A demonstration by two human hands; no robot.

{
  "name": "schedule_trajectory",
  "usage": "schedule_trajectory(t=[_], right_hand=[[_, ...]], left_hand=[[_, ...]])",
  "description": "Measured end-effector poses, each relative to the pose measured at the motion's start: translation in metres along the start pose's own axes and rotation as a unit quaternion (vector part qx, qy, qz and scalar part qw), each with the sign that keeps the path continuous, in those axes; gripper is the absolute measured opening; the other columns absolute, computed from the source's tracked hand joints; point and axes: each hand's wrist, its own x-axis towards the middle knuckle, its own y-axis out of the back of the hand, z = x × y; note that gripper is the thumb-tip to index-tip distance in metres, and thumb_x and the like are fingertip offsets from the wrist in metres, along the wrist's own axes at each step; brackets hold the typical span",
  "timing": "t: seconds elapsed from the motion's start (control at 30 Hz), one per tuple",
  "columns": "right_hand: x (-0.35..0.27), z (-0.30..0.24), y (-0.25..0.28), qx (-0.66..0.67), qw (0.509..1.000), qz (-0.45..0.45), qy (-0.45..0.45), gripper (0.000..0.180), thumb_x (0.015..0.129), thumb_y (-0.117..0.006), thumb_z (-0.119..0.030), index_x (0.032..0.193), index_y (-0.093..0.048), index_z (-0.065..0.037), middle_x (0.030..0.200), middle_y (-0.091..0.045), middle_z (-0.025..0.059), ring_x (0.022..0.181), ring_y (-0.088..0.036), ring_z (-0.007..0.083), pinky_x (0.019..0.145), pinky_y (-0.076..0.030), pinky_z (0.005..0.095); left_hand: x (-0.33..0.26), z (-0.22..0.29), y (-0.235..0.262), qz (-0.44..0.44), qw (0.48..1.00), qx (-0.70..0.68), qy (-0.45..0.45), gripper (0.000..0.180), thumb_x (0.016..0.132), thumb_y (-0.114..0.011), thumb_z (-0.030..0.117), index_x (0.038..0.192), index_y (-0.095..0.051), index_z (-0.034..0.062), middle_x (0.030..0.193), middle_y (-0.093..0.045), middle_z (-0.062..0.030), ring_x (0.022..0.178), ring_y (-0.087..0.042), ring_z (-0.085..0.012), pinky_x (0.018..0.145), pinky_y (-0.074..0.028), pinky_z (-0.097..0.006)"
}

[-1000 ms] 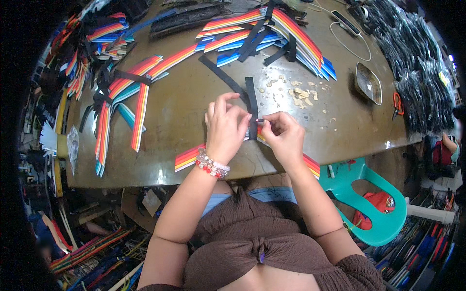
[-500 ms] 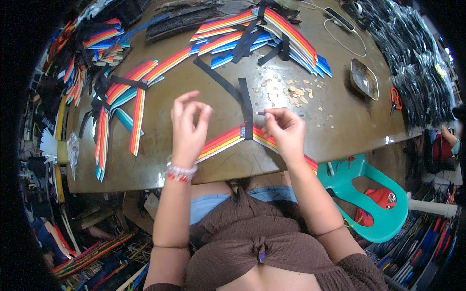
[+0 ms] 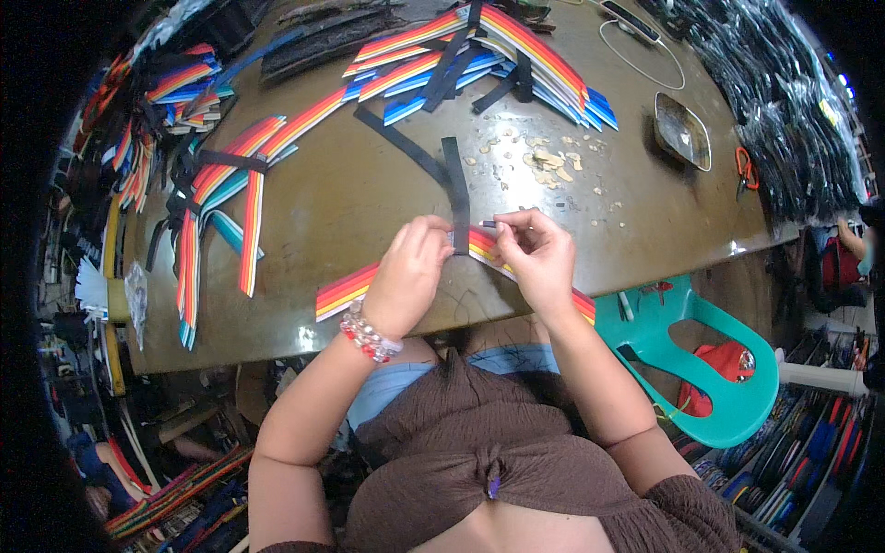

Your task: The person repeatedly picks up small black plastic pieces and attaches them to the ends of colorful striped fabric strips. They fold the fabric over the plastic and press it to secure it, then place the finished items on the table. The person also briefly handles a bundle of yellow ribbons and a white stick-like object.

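Observation:
A rainbow-striped strap lies bent along the near edge of the table, with a black strap joined at its middle and pointing away from me. My left hand, fingers bent together, grips the striped strap just left of that join and hides the small label there. Between thumb and forefinger, my right hand pinches a small dark strip, just right of the black strap. The striped strap passes beneath this hand and shows again at its right.
More striped straps with black bands lie in a far pile and a left pile. Pale scraps are scattered beyond my right hand. Toward the right are a metal dish, orange-handled scissors and a teal plastic chair.
My left hand has come down from the air onto the striped strap beside the join. My right hand still pinches the small dark strip. The view has shifted slightly.

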Motion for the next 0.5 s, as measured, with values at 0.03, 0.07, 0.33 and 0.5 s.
schedule_trajectory(t=[0.03,0.07,0.33,0.5], right_hand=[[0.002,0.001,0.001,-0.007,1.000,0.000,-0.025,0.009,0.086,-0.064,-0.003,0.092,-0.067,0.003,0.071,-0.066,0.0046,0.062,-0.062,0.0072,0.056,-0.050,0.0216],[0.003,0.001,0.002,-0.003,0.999,0.000,-0.033,0.009,0.086,-0.064,-0.003,0.092,-0.067,0.003,0.072,-0.066,0.0049,0.062,-0.062,0.0074,0.057,-0.051,0.0216],[0.003,-0.001,0.005,-0.022,1.000,-0.020,-0.011,0.010,0.087,-0.063,-0.003,0.094,-0.064,0.003,0.078,-0.066,0.0078,0.065,-0.064,0.0105,0.058,-0.053,0.0235],[-0.007,-0.003,0.002,-0.190,0.968,-0.053,0.152,0.010,0.077,-0.068,-0.002,0.087,-0.066,-0.002,0.076,-0.063,0.0089,0.063,-0.063,0.0159,0.057,-0.051,0.0281]], left_hand=[[0.001,0.000,0.002,0.008,1.000,-0.029,0.001,0.015,0.081,-0.065,0.006,0.092,-0.060,-0.0023,0.110,-0.059,-0.0131,0.097,-0.058,-0.0284,0.085,-0.050,-0.037],[0.001,0.001,0.004,0.004,0.998,-0.057,-0.001,0.014,0.082,-0.063,0.006,0.092,-0.060,-0.0025,0.112,-0.058,-0.0131,0.097,-0.058,-0.0283,0.086,-0.050,-0.037],[-0.001,0.012,-0.001,0.004,0.992,0.103,-0.074,0.016,0.078,-0.067,0.003,0.092,-0.059,-0.0024,0.114,-0.056,-0.0118,0.095,-0.060,-0.0265,0.082,-0.051,-0.036],[0.002,0.002,-0.003,0.024,0.999,-0.032,-0.032,0.011,0.079,-0.064,0.002,0.085,-0.057,-0.0023,0.117,-0.053,-0.0131,0.090,-0.061,-0.0266,0.080,-0.051,-0.037]])
